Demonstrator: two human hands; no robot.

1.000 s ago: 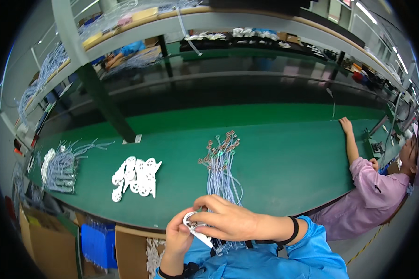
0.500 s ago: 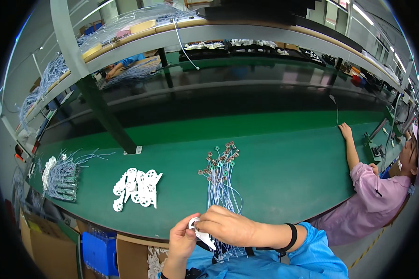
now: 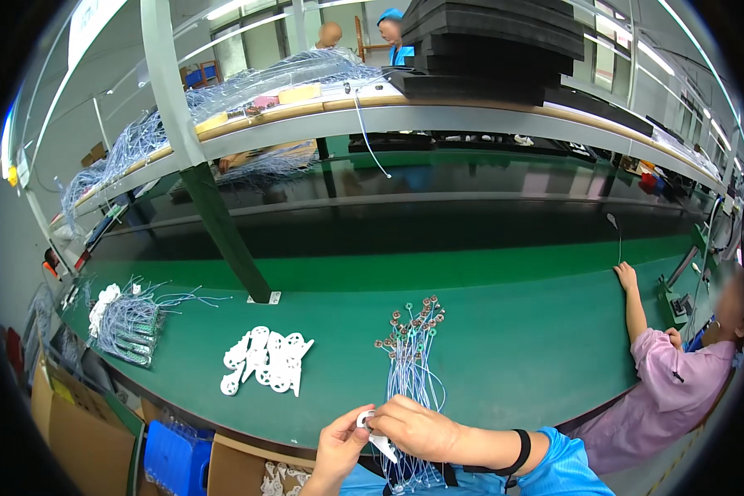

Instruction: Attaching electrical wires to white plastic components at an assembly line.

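A small white plastic part (image 3: 382, 447), with a ring-shaped head and a tapering tail, is between my hands at the near edge of the bench. My left hand (image 3: 340, 446) pinches the ring from the left. The fingers of my right hand (image 3: 420, 428) close over the ring from the right and hide its inside. Beneath and beyond my right hand runs a bundle of thin light-blue wires (image 3: 413, 376). Small round brown and green components (image 3: 412, 324) tip its far ends. More white plastic parts (image 3: 266, 360) of the same look lie in a group to the left.
Bagged wires (image 3: 128, 324) lie at the far left of the green bench (image 3: 331, 314). A post (image 3: 227, 236) carries a shelf (image 3: 306, 120) above. At the right, a person in pink (image 3: 678, 372) reaches onto the bench. Below stand cartons (image 3: 83, 417) and a blue bin (image 3: 178, 459).
The whole view has shifted, so the bench sits lower and slightly to the right. My hands keep their hold on the white part with little visible movement.
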